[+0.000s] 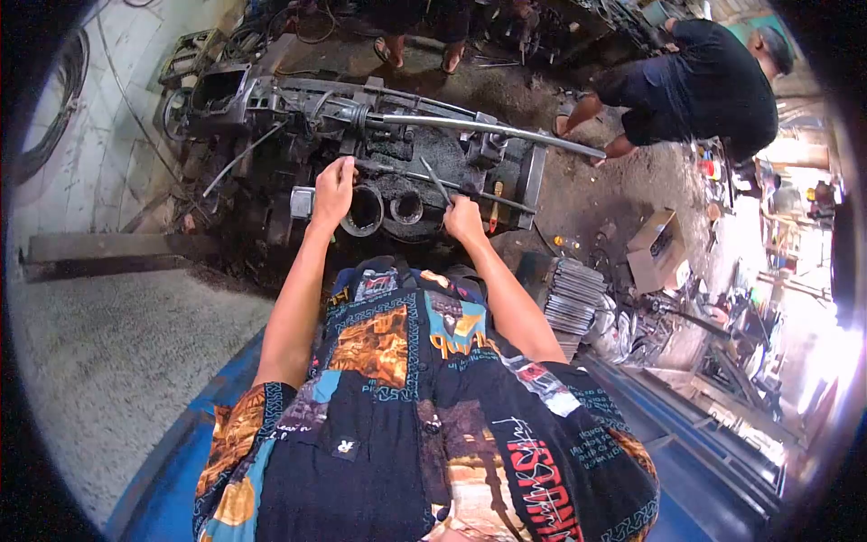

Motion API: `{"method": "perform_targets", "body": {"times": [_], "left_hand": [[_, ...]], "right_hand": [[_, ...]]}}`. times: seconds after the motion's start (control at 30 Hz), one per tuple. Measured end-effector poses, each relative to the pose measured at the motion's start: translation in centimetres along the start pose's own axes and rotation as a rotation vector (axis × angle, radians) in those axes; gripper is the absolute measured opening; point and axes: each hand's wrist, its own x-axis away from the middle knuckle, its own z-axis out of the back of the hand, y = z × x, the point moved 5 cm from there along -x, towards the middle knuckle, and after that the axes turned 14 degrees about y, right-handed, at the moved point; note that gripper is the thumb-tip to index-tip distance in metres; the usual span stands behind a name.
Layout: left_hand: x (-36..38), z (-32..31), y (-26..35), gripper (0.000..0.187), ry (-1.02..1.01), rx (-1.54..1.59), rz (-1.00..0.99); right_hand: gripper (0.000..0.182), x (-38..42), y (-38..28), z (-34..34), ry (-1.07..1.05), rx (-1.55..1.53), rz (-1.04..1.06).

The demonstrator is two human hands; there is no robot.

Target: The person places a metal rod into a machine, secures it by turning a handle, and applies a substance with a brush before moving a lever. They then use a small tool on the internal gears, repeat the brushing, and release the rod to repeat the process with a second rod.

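Hands (464, 219) apart, slim tool (434, 179) slanting forward-left

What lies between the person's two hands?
Between left hand and right hand: two metal rings, the left one larger, a long thin rod beyond them, and the slim tool the right hand holds; seen in the head view.

Bare hands (398, 206) over lathe (424, 144), right holding apparently metal tool (434, 180), rings (364, 211) nearby
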Motion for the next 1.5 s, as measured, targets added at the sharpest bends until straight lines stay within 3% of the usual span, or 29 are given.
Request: {"method": "perform_targets", "body": {"times": [0.07, 0.2, 0.27, 0.37, 0.43, 0.5, 0.6, 0.63, 0.7, 0.73, 0.83, 0.97, 1.0, 1.17, 1.23, 1.43, 1.5], "left_hand": [[-0.5, 0.3, 0.1, 0.033, -0.026, -0.026, -0.028], [-0.9, 0.8, -0.8, 0.031, -0.044, -0.003, -0.033], [-0.7, 1.3, -1.0, 0.031, -0.058, -0.011, -0.035], [-0.3, 1.7, -1.3, 0.034, -0.082, -0.042, 0.007], [-0.2, 2.2, -0.8, 0.034, -0.054, -0.020, 0.005], [-0.2, 2.4, -0.1, 0.035, -0.072, -0.040, 0.020], [-0.6, 2.2, 1.0, 0.029, -0.070, 0.002, 0.009], [-0.8, 2.0, 1.2, 0.029, -0.062, -0.010, -0.005], [-1.3, 1.1, 1.4, 0.029, -0.072, -0.016, -0.030], [-1.4, 0.5, 1.6, 0.029, -0.091, 0.011, -0.020], [-1.5, -1.5, 3.0, 0.030, -0.165, 0.031, -0.001], [-0.4, -3.3, 6.5, 0.027, -0.205, 0.017, -0.119], [0.1, -3.6, 7.8, 0.026, -0.222, 0.037, -0.165], [3.1, -5.9, 13.0, 0.025, -0.355, 0.163, -0.277], [4.4, -7.4, 14.2, 0.028, -0.487, 0.272, -0.034], [5.2, -11.3, 16.3, 0.028, -0.613, 0.216, 0.037], [5.5, -11.9, 18.7, 0.025, -0.581, 0.051, -0.281]], "right_hand": [[0.033, 0.3, -0.3, 0.1, 0.150, -0.098, 0.022], [0.034, 0.8, -0.5, 0.4, 0.252, -0.135, -0.007], [0.036, 0.3, 0.3, -0.3, 0.008, -0.019, -0.023], [0.037, 0.3, 0.2, 1.7, -0.063, 0.019, -0.138], [0.036, 1.3, 0.7, 3.6, -0.086, 0.000, -0.101], [0.031, 2.2, 1.3, 6.1, -0.208, -0.061, -0.052], [0.025, 5.6, -2.5, 12.6, -0.361, -0.412, -0.263], [0.025, 6.0, -2.2, 12.8, -0.340, -0.421, -0.269], [0.023, 6.3, -2.4, 14.0, -0.221, -1.062, -0.368], [0.022, 5.9, -3.1, 14.8, -0.084, -1.168, -0.275], [0.021, 4.9, -4.6, 17.4, 0.120, -1.373, -0.275], [0.021, 3.0, -2.8, 18.6, 0.245, -1.277, -0.278], [0.020, 3.2, -3.7, 19.1, 0.313, -1.462, -0.258], [0.015, 3.0, -1.2, 18.4, 0.376, -1.652, -0.347], [0.013, 3.2, -0.5, 18.0, 0.368, -1.662, -0.394], [0.012, 2.1, 1.4, 18.3, 0.389, -1.668, -0.380], [0.012, 1.7, 2.7, 18.7, 0.411, -1.664, -0.457]]}}
